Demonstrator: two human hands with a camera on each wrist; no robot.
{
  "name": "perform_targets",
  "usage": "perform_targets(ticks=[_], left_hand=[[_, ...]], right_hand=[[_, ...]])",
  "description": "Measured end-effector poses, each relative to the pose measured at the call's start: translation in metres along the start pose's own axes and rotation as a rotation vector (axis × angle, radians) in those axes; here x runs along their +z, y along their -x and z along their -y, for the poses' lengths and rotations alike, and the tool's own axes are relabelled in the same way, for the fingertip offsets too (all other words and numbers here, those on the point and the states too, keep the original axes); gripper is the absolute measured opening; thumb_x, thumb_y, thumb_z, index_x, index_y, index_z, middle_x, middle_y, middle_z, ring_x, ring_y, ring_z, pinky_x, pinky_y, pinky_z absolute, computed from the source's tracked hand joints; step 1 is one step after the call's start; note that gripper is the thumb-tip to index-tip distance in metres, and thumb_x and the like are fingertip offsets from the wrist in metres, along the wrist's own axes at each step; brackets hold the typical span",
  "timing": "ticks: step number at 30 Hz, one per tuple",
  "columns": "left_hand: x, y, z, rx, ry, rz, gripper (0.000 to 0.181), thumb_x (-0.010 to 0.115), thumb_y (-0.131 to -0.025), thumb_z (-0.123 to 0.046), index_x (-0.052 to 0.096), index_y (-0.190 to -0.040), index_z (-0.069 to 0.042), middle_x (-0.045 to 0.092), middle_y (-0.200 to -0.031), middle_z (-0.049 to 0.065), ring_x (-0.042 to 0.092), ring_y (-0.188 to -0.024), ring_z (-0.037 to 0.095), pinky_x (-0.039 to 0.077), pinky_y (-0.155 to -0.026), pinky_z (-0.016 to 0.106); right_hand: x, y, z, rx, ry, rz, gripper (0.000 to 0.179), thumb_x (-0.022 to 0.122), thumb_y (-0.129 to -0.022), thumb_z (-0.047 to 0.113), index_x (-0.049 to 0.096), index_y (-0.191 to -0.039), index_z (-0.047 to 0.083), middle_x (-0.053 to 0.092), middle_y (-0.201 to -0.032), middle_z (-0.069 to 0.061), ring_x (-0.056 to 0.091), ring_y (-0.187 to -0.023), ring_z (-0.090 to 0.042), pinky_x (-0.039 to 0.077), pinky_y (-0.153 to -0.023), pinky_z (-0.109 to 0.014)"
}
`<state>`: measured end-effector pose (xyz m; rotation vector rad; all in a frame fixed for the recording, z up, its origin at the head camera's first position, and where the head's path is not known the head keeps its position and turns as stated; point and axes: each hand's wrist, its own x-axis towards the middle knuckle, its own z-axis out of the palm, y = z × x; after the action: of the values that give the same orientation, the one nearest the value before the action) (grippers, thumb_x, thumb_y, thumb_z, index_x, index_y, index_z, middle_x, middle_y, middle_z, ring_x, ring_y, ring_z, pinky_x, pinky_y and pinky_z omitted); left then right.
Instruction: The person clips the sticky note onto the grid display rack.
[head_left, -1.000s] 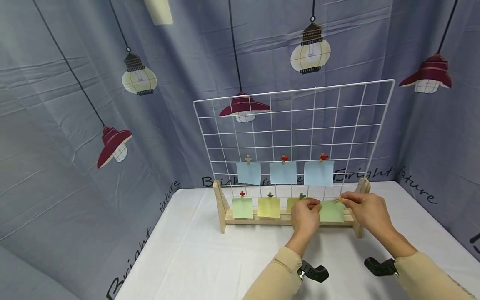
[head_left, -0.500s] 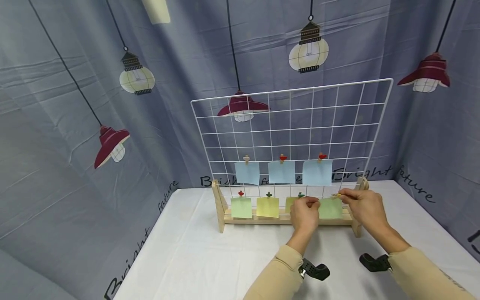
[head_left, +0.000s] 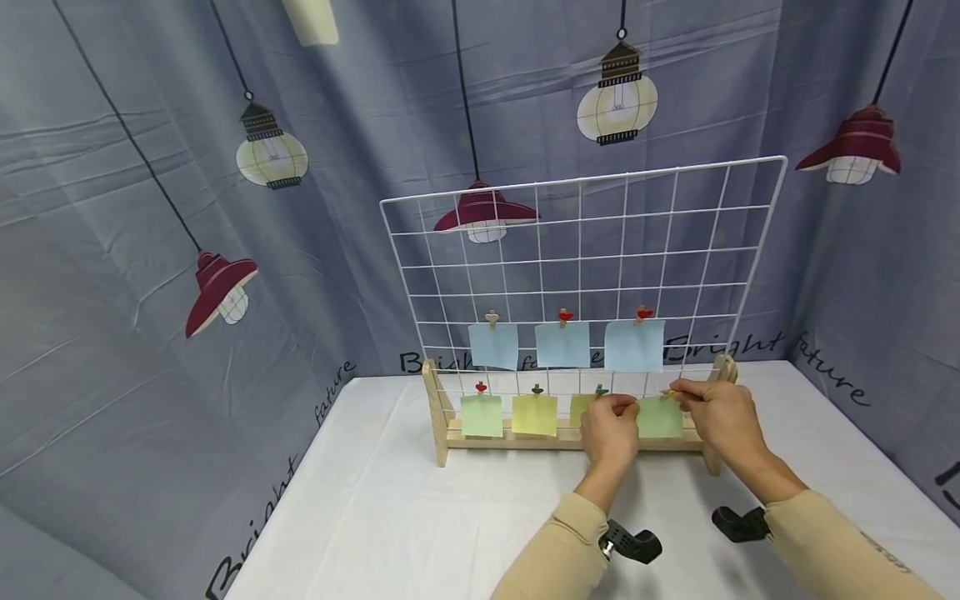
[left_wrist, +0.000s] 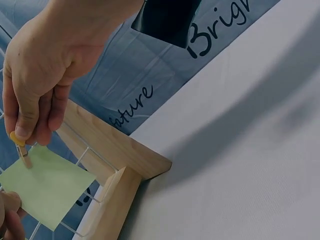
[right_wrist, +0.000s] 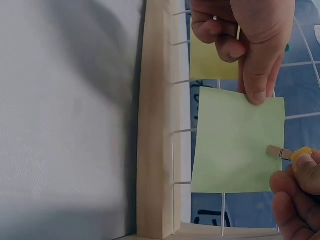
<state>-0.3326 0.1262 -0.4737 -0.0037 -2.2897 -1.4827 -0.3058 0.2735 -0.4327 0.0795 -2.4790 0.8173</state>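
Observation:
A green paper note point(right_wrist: 235, 145) lies against the lower right of a white wire grid point(head_left: 600, 254). My left hand point(head_left: 611, 429) pinches the note's left edge between thumb and fingers. With thumb and finger, my right hand point(head_left: 720, 417) pinches a small wooden clothespin point(right_wrist: 281, 152) that has a yellow top. In the right wrist view the clothespin's tip overlaps the note near its top edge. Whether it also grips the grid wire is hard to tell. Partly behind my left hand is a yellow note point(right_wrist: 215, 55).
Three blue notes point(head_left: 562, 345) hang in the upper row from clothespins. A green note point(head_left: 482, 415) and a yellow note point(head_left: 535, 415) hang lower left. A wooden stand point(head_left: 510, 442) bears the grid on a white-covered table point(head_left: 375, 500), before a grey-blue curtain point(head_left: 337, 250).
My right hand has shifted slightly left, bringing the clothespin further over the top edge of the green note. My left hand keeps its pinch on that note.

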Motion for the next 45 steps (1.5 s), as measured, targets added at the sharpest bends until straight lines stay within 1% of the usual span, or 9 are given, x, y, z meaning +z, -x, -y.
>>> perform_targets(ticks=[9,19,22,25,28,31,35,41,45], left_hand=[[-0.001,-0.001,0.001,0.012,0.006,0.0,0.006,0.081,-0.087,-0.018,0.081,-0.084,-0.024,0.075,-0.075,-0.012,0.06,-0.067,0.0,0.041,-0.058,0.022],[-0.002,0.002,0.001,-0.011,-0.005,-0.007,0.006,0.082,-0.086,-0.02,0.081,-0.085,-0.026,0.077,-0.081,-0.013,0.069,-0.076,0.006,0.046,-0.063,0.026],[-0.002,0.003,0.002,-0.002,-0.011,-0.004,0.006,0.081,-0.087,-0.02,0.082,-0.088,-0.026,0.078,-0.085,-0.013,0.07,-0.08,0.007,0.048,-0.064,0.027],[-0.003,0.004,0.004,0.028,-0.027,0.005,0.006,0.08,-0.088,-0.02,0.082,-0.091,-0.025,0.078,-0.088,-0.014,0.071,-0.084,0.008,0.049,-0.067,0.027],[-0.004,0.006,0.007,0.062,-0.053,0.012,0.007,0.08,-0.088,-0.02,0.082,-0.094,-0.025,0.078,-0.09,-0.015,0.072,-0.087,0.008,0.05,-0.069,0.026],[-0.004,0.007,0.009,0.082,-0.073,0.015,0.008,0.08,-0.088,-0.02,0.082,-0.094,-0.025,0.078,-0.09,-0.016,0.072,-0.086,0.009,0.049,-0.067,0.025],[-0.009,0.006,0.012,0.093,-0.09,0.021,0.009,0.08,-0.089,-0.022,0.082,-0.096,-0.026,0.078,-0.091,-0.017,0.073,-0.087,0.01,0.048,-0.067,0.024],[-0.018,0.005,0.016,0.087,-0.081,0.04,0.013,0.081,-0.088,-0.021,0.081,-0.1,-0.025,0.078,-0.093,-0.018,0.074,-0.091,0.012,0.048,-0.068,0.024],[-0.024,0.004,0.016,0.104,-0.079,0.058,0.014,0.081,-0.088,-0.021,0.081,-0.101,-0.027,0.078,-0.094,-0.018,0.073,-0.094,0.01,0.047,-0.07,0.024]], right_hand=[[0.001,-0.004,0.006,-0.072,-0.003,0.02,0.031,0.063,-0.089,-0.007,0.075,-0.117,-0.003,0.077,-0.102,-0.023,0.07,-0.079,-0.034,0.038,-0.05,-0.026],[0.004,0.0,0.008,-0.084,0.043,0.014,0.036,0.064,-0.088,-0.008,0.074,-0.122,0.0,0.078,-0.102,-0.021,0.071,-0.088,-0.043,0.047,-0.058,-0.039],[0.004,0.002,0.008,-0.097,0.056,0.005,0.037,0.064,-0.089,-0.007,0.072,-0.124,0.001,0.078,-0.101,-0.02,0.068,-0.073,-0.035,0.042,-0.054,-0.034],[0.004,0.003,0.007,-0.132,0.06,-0.02,0.039,0.065,-0.089,-0.006,0.072,-0.126,0.002,0.078,-0.1,-0.021,0.052,-0.056,-0.021,0.032,-0.05,-0.029],[0.005,0.004,0.006,-0.173,0.059,-0.053,0.039,0.066,-0.088,-0.006,0.072,-0.125,0.003,0.078,-0.098,-0.02,0.039,-0.05,-0.013,0.029,-0.048,-0.028],[0.005,0.005,0.006,-0.194,0.056,-0.079,0.039,0.066,-0.087,-0.006,0.073,-0.124,0.004,0.078,-0.096,-0.02,0.037,-0.049,-0.011,0.029,-0.047,-0.028],[0.006,0.006,0.009,-0.19,0.052,-0.105,0.032,0.07,-0.09,-0.002,0.074,-0.122,0.005,0.078,-0.094,-0.022,0.045,-0.05,-0.014,0.029,-0.046,-0.028],[0.007,0.012,0.015,-0.171,0.049,-0.1,0.028,0.075,-0.09,0.003,0.076,-0.118,0.002,0.077,-0.093,-0.025,0.071,-0.066,-0.033,0.035,-0.047,-0.028],[0.007,0.018,0.016,-0.165,0.031,-0.095,0.029,0.076,-0.089,0.003,0.075,-0.118,0.0,0.077,-0.094,-0.025,0.074,-0.074,-0.04,0.039,-0.048,-0.027]])
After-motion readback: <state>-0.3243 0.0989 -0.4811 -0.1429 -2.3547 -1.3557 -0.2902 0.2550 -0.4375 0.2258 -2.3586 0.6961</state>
